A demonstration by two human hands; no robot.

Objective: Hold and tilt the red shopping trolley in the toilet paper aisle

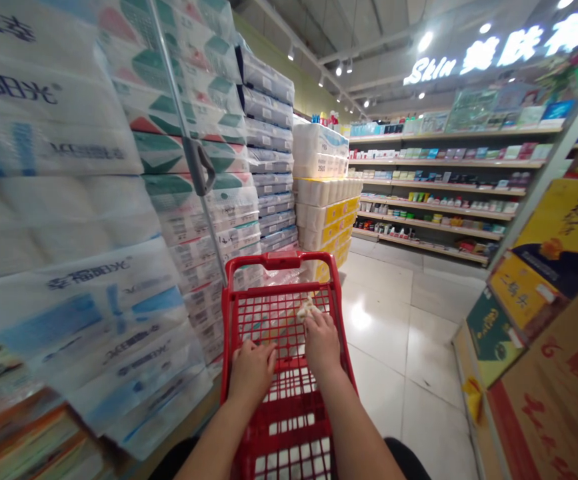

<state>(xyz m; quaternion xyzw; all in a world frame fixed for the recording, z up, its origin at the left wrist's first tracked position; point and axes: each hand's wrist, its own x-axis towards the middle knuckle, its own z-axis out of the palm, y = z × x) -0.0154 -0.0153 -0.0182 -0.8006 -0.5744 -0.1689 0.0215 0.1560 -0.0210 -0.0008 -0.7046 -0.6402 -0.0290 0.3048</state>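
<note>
In the head view, a red plastic basket (283, 291) stands before the person, in the middle of the lower part of the view. Its walls are an open lattice of small squares, broken by solid bands, with pale floor (376, 373) showing through some gaps. A rounded red handle (282, 259) rises at the far end, thicker at its centre. The plastic looks glossy and unbroken.

The right hand (323, 343) pinches a cloth (309, 309) at the basket's far lattice, on the right. The cloth is small, crumpled and off-white, with faint yellowish-brown patches; most of it bunches up beyond the fingertips.

The left hand (253, 370) is at the basket's left side, fingers bent over the lattice; whether it grips anything I cannot tell.

Just beyond the left rim slants a metal rod (169, 70) with a grey grip (199, 167). Wrapped paper packs (89, 293) are piled along the left; printed boxes (563, 240) line the right, and stocked shelves (433, 190) stand behind.
</note>
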